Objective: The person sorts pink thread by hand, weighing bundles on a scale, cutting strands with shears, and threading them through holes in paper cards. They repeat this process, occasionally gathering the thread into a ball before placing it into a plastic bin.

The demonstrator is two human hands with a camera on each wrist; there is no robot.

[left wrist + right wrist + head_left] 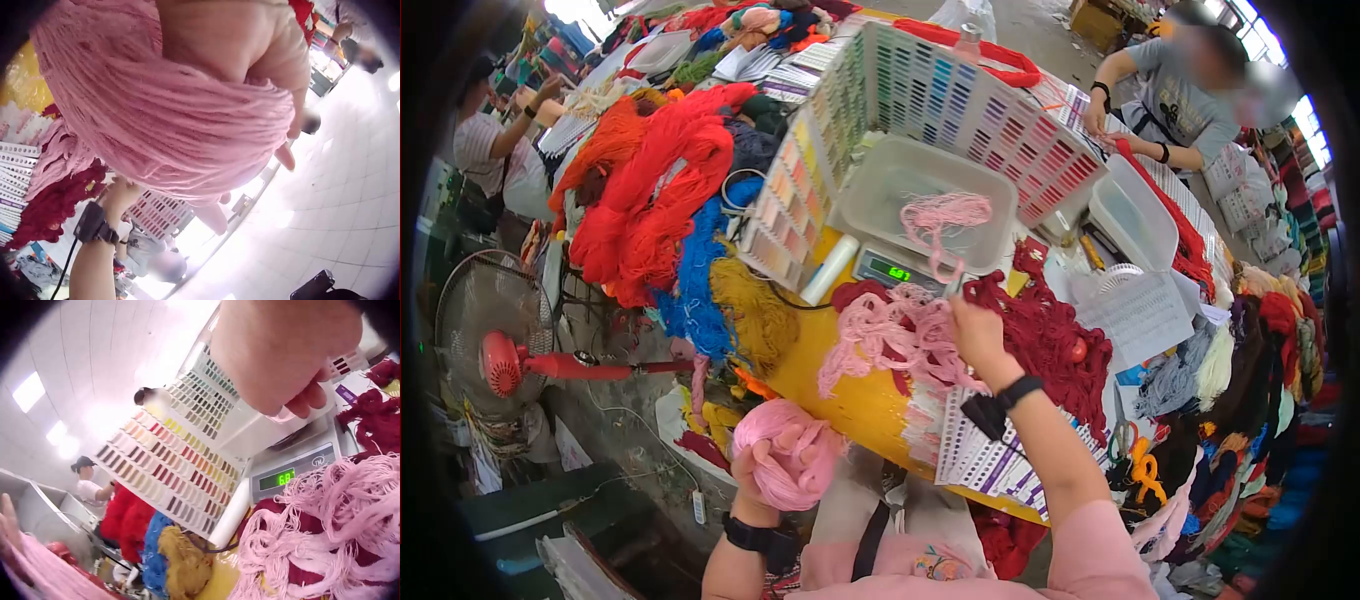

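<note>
Left hand (752, 498) grips a looped pink yarn skein (792, 450) beside the yellow table (812, 372); right hand (980, 335) pinches a pale-pink strand (937, 255) trailing from the translucent plastic tub (870, 185). Left wrist view: skein slopes down rightward, palm covering part. Right wrist view: skein cut off lower left, strand mostly hidden.

Scale (880, 268): grey, digits green. Tub (870, 195) on scale: cloudy, translucent; inside, pale pink strands (950, 215). Swatch board (920, 85) behind scale: white, gridded in rows of green, blue, purple, red, yellow and peach. Before scale: pale pink yarn (865, 340), yellow tabletop (810, 375). Right of scale: dark red yarn (1055, 345). Left of scale: mustard yarn (752, 310), blue yarn (700, 305), bright red yarn (645, 200).
</note>
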